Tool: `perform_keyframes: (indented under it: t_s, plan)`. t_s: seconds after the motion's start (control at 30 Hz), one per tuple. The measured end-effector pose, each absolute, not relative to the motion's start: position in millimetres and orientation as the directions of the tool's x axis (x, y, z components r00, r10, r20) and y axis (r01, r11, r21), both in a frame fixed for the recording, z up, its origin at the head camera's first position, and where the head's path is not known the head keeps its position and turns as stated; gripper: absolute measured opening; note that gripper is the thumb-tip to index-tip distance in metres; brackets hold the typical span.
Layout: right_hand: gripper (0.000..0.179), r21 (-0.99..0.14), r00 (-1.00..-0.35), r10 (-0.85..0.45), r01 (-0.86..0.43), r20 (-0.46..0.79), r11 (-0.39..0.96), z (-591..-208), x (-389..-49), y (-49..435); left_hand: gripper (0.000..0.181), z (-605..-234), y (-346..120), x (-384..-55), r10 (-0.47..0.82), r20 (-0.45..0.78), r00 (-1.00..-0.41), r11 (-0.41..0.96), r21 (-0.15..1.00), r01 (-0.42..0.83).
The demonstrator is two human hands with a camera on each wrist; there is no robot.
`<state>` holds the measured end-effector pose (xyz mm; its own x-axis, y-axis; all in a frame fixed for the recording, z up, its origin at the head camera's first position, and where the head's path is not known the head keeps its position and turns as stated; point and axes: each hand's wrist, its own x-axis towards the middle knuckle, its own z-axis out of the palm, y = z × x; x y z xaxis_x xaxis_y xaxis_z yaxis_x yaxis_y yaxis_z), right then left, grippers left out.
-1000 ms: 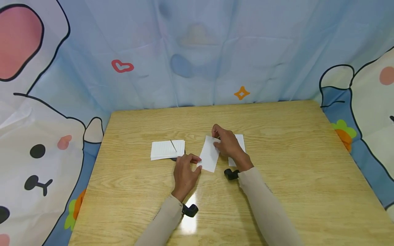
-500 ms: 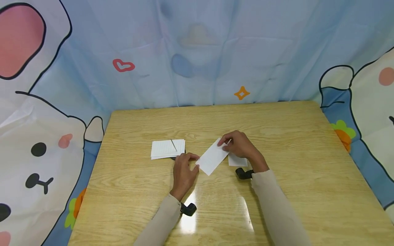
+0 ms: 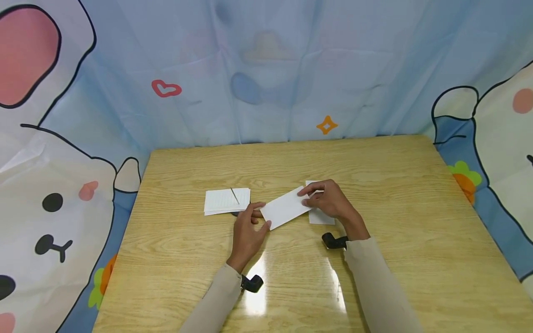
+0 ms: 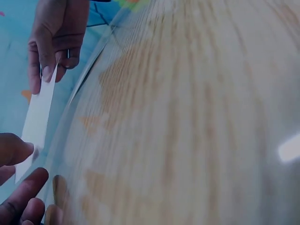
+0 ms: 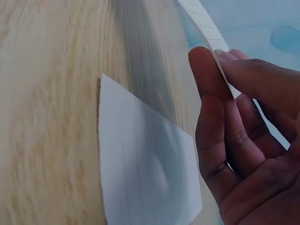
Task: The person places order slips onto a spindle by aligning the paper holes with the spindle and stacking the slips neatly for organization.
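Note:
A small white sheet of paper (image 3: 285, 208) is stretched slantwise between my two hands, blank side up in the head view. My left hand (image 3: 246, 238) pinches its left end, thumb on top. At the other end, my right hand (image 3: 333, 202) grips the corner between thumb and fingers. The right wrist view shows ruled lines on one face of this sheet (image 5: 206, 23). Under the right hand, a second sheet of lined paper (image 5: 140, 159) lies flat on the table, partly covered in the head view.
Left of my hands lies a stack of lined paper sheets (image 3: 216, 202) with a thin dark stick (image 3: 235, 196) across it. A dark object (image 3: 235, 214) peeks from under the stack. Behind the wooden table (image 3: 166, 259) hangs a blue printed cloth (image 3: 266, 69).
The held sheet has turned clockwise from nearly upright to a shallow slant. My right hand has moved right and slightly toward me; the left thumb and fingers now pinch the sheet's end.

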<state>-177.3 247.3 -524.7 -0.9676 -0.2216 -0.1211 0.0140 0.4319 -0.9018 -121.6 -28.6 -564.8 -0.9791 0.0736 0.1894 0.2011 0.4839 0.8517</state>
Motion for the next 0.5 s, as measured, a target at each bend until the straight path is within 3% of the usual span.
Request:
perform_keyframes:
  t_s: [0.23,0.5]
  plan:
    - [0.020,-0.947,-0.967,-0.215,0.066,-0.139,0.313,-529,-175,243,0.051,-566,-32,-120,0.070,0.177,-0.982,0.369,0.909,0.191]
    - [0.022,-0.958,-0.965,-0.222,0.072,-0.137,0.278,-531,-172,236,0.047,-565,-37,-118,0.032,0.178,-0.984,0.239,0.954,0.180]
